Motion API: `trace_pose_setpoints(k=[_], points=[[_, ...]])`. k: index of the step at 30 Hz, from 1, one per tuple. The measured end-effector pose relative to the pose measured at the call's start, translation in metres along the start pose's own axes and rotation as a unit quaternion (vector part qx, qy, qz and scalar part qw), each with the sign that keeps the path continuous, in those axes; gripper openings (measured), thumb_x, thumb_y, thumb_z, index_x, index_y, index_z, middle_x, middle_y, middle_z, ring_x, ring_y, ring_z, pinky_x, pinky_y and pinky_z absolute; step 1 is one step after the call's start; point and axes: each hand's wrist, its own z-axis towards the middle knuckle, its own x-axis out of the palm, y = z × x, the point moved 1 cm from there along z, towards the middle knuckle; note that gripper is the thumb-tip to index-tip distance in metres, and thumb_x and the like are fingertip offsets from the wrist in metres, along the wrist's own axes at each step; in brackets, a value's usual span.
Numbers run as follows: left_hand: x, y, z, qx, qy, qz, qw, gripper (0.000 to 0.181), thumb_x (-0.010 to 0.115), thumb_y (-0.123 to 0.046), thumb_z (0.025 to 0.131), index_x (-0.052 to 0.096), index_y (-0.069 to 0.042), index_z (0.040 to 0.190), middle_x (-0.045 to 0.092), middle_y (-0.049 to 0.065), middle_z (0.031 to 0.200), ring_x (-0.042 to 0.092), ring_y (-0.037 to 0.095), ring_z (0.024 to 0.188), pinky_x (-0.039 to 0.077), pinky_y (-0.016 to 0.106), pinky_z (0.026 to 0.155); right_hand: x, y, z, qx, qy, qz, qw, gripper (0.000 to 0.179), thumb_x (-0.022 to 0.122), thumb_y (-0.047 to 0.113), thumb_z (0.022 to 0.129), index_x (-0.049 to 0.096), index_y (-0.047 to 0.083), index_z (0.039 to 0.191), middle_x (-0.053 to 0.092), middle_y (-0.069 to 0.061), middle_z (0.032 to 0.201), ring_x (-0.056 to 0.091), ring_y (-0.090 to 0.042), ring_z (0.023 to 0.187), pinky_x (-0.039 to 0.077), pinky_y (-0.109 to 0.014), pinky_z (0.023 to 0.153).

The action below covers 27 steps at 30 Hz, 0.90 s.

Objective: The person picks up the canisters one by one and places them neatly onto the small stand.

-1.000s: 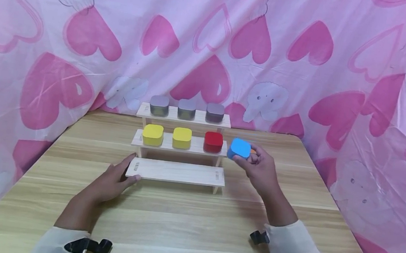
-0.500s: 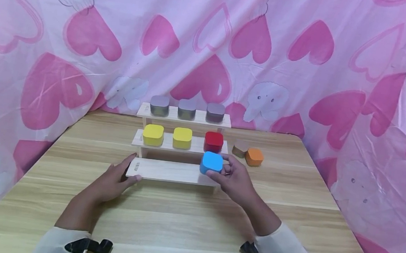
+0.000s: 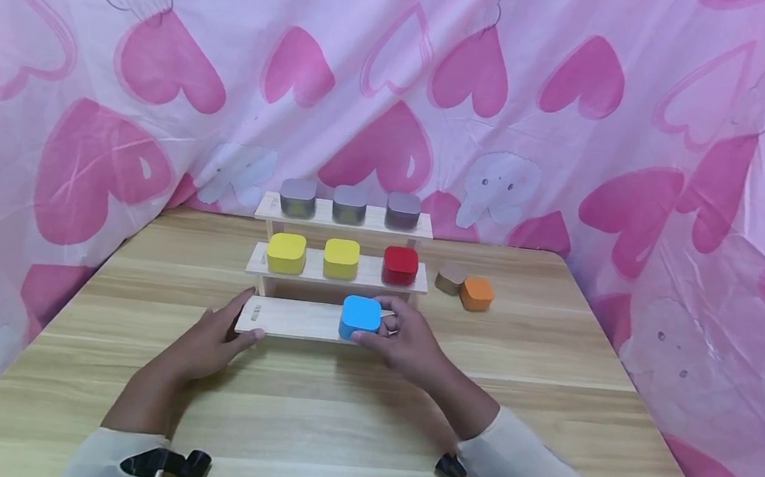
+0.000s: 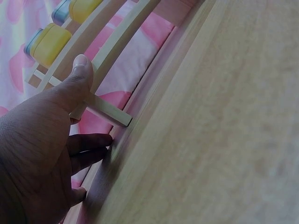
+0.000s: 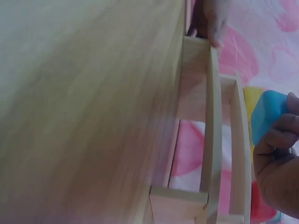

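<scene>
My right hand (image 3: pixel 409 346) pinches a blue rounded block (image 3: pixel 360 318) between thumb and fingers, over the right half of the lowest step (image 3: pixel 297 320) of a wooden three-step stand. In the right wrist view, the blue block (image 5: pixel 268 114) stands higher than the lowest plank (image 5: pixel 212 121). My left hand (image 3: pixel 210 345) grips the left end of that step; its thumb (image 4: pixel 81 70) lies on the plank's edge, and the other fingers reach down behind the leg to the tabletop. Two yellow blocks (image 3: pixel 286 253) and a red block (image 3: pixel 400 266) sit on the middle step.
Three grey blocks (image 3: pixel 349 205) line the top step (image 3: pixel 322 213). Right of the stand, an orange block (image 3: pixel 477 295) and a brownish block (image 3: pixel 451 278) lie close together on the wooden table (image 3: pixel 306 433). A pink heart-patterned cloth (image 3: pixel 236 36) hangs behind and at both sides.
My right hand has carried the blue block leftward from beside the middle step to over the lowest step, uncovering the orange and brownish blocks. The left hand stays on the stand.
</scene>
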Motion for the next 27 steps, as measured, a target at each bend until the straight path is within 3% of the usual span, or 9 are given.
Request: trace_pose_setpoints(k=[9, 13, 16, 21, 27], points=[[-0.002, 0.000, 0.000, 0.010, -0.002, 0.008, 0.9999, 0.099, 0.058, -0.067, 0.106, 0.008, -0.020, 0.178, 0.028, 0.025, 0.179, 0.026, 0.056, 0.160, 0.020, 0.086, 0.123, 0.027, 0.010, 0.015, -0.024, 0.036, -0.010, 0.9990, 0.069, 0.092, 0.027, 0.091, 0.057, 0.014, 0.149, 0.075, -0.004, 0.105, 0.069, -0.021, 0.090, 0.058, -0.027, 0.073], [0.000, 0.000, 0.001, 0.012, -0.001, 0.001, 0.9999, 0.098, 0.059, -0.066, 0.106, 0.009, -0.022, 0.178, 0.028, 0.024, 0.179, 0.025, 0.056, 0.162, 0.013, 0.087, 0.125, 0.040, 0.016, 0.021, -0.022, 0.051, -0.010, 0.9984, 0.067, 0.092, 0.027, 0.091, 0.057, 0.017, 0.147, 0.075, -0.002, 0.107, 0.070, -0.020, 0.092, 0.059, -0.026, 0.077], [0.000, 0.001, 0.001, 0.015, 0.000, -0.005, 0.9999, 0.098, 0.061, -0.065, 0.106, 0.009, -0.023, 0.178, 0.029, 0.024, 0.179, 0.025, 0.056, 0.162, 0.008, 0.086, 0.126, 0.052, 0.022, 0.026, -0.023, 0.063, -0.016, 0.9977, 0.063, 0.092, 0.025, 0.091, 0.058, 0.017, 0.143, 0.075, -0.003, 0.097, 0.066, -0.018, 0.084, 0.056, -0.026, 0.073], [0.000, 0.002, 0.001, 0.018, -0.002, -0.005, 0.9998, 0.098, 0.061, -0.063, 0.106, 0.010, -0.020, 0.177, 0.033, 0.024, 0.177, 0.029, 0.055, 0.160, 0.008, 0.085, 0.126, 0.069, 0.032, 0.034, -0.027, 0.079, -0.029, 0.9961, 0.059, 0.091, 0.022, 0.093, 0.057, 0.016, 0.140, 0.071, -0.004, 0.088, 0.060, -0.017, 0.075, 0.050, -0.025, 0.067], [0.001, 0.003, 0.002, 0.019, -0.005, -0.001, 0.9998, 0.097, 0.060, -0.063, 0.106, 0.010, -0.022, 0.177, 0.035, 0.023, 0.176, 0.033, 0.054, 0.159, 0.010, 0.084, 0.126, 0.085, 0.040, 0.040, -0.025, 0.090, -0.043, 0.9947, 0.058, 0.088, 0.021, 0.095, 0.055, 0.015, 0.142, 0.069, -0.001, 0.088, 0.058, -0.014, 0.078, 0.048, -0.022, 0.068]])
